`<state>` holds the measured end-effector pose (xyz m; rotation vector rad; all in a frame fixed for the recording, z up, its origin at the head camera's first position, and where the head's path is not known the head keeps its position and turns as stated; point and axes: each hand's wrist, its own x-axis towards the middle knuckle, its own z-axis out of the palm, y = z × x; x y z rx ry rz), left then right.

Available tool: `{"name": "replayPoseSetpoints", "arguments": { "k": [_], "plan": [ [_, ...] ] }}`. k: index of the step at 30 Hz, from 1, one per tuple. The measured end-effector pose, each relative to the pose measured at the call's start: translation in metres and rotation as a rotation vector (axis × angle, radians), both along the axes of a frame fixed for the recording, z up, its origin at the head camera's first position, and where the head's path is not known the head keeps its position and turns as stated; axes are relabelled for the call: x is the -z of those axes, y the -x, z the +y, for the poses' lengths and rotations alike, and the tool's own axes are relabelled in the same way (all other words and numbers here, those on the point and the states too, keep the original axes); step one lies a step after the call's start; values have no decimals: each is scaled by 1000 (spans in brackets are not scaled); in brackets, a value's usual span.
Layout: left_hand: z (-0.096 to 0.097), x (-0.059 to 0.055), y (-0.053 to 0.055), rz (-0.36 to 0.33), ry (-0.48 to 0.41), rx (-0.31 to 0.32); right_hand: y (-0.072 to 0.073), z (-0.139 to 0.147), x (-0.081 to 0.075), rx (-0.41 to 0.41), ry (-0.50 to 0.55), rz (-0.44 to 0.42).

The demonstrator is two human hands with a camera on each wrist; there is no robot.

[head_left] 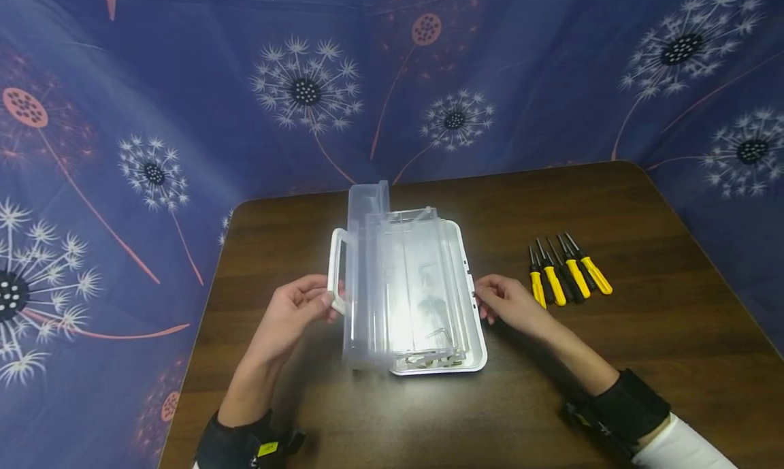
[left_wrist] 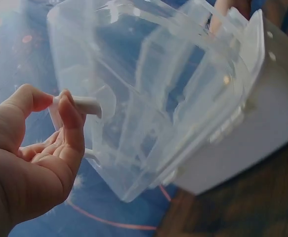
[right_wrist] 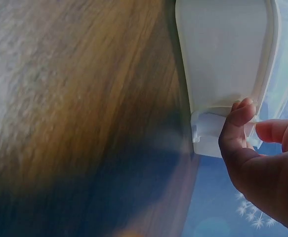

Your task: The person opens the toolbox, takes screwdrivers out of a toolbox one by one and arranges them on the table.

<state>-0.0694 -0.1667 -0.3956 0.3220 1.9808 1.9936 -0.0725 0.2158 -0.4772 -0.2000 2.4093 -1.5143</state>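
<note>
A white plastic storage box sits mid-table with its clear lid raised and leaning to the left. Thumb and fingers of my left hand pinch the white carry handle on the lid. On the opposite side, my right hand pinches the box's edge, close to a white latch in the right wrist view. A clear inner tray lies over the box. Beneath the clear plastic, thin bent metal pieces show faintly.
Several screwdrivers with yellow and black handles lie side by side to the right of my right hand. Behind the brown wooden table hangs a blue cloth with dandelion prints.
</note>
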Motion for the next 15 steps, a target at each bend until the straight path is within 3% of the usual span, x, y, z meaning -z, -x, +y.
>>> {"name": "replayPoseSetpoints", "arguments": {
  "k": [4,8,15],
  "plan": [
    [13,-2,0,-31,-58,37,1,-7,3,-18,27,-15],
    [26,1,0,-45,-61,58,1,-13,7,-39,49,-26],
    [43,10,1,-90,-46,68,2,-16,16,-95,-183,193]
  ]
}}
